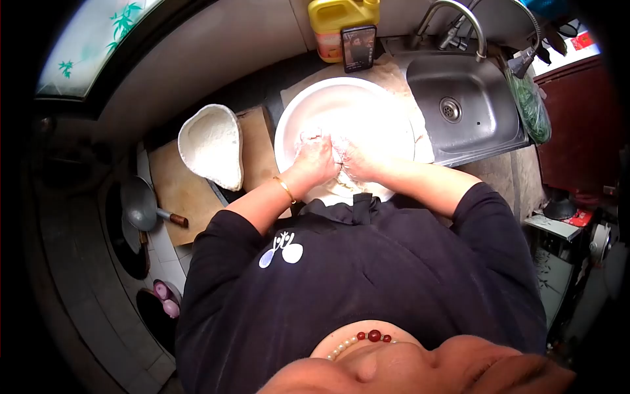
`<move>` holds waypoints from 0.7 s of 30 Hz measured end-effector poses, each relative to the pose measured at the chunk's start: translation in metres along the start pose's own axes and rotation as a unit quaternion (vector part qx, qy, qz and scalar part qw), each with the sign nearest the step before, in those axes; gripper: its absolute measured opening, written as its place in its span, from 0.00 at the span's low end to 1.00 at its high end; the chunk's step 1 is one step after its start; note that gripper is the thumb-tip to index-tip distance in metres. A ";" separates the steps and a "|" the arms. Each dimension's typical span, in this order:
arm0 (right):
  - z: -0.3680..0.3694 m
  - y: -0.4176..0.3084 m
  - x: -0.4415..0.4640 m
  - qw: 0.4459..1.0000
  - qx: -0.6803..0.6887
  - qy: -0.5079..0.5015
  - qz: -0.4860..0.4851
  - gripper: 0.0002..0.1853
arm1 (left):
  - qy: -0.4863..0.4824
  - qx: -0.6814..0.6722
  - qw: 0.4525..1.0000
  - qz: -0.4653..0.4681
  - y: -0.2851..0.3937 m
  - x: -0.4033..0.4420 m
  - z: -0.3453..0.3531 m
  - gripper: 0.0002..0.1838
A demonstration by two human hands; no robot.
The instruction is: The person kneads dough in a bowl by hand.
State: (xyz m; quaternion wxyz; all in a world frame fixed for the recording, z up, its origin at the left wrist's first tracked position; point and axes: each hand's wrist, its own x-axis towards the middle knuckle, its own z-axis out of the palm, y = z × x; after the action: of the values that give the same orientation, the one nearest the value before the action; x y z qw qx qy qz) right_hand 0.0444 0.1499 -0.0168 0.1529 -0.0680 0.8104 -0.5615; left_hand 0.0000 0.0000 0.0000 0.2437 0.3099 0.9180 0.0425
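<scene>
A large white basin [286,121] stands in front of me, its inside washed out by glare. Both hands are inside it, close together near the near rim. Pale, flour-coated dough [342,184] shows beneath and between them. My left hand [316,157], with a gold bracelet at the wrist, has its fingers curled into the dough, and floury bits cling to its knuckles. Beside it, my right hand [361,159] is also closed on the dough. Its fingertips are hidden in the bright mass.
A white scoop-shaped container [211,146] holding flour sits on a wooden board [172,190] at left. Behind the basin are a phone [359,49] and a yellow jug [328,20]. A steel sink [482,98] is at right. A wok [139,203] lies at far left.
</scene>
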 end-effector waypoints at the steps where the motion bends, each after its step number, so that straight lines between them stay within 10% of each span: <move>1: -0.006 -0.016 -0.006 0.997 -0.074 -0.027 0.012 0.21 | -0.004 -0.013 1.000 -0.016 0.002 0.001 0.003 0.32; 10: -0.043 -0.003 0.056 0.924 -0.383 -0.003 -0.002 0.26 | 0.104 -0.076 0.988 -0.081 -0.002 0.051 -0.027 0.27; 19: -0.083 0.026 0.065 0.945 -0.304 0.018 -0.118 0.58 | 0.213 -0.043 0.976 -0.014 0.012 0.021 -0.049 0.28; 21: -0.104 -0.044 0.038 0.944 -0.329 -0.033 -0.015 0.60 | 0.262 -0.004 0.965 0.012 0.017 0.016 -0.050 0.32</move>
State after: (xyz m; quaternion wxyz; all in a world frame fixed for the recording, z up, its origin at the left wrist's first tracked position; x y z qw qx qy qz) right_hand -0.0280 0.2161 0.0513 0.1407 -0.1451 0.9433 -0.2635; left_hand -0.0258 0.0265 0.0413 -0.0043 0.2983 0.9458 0.1285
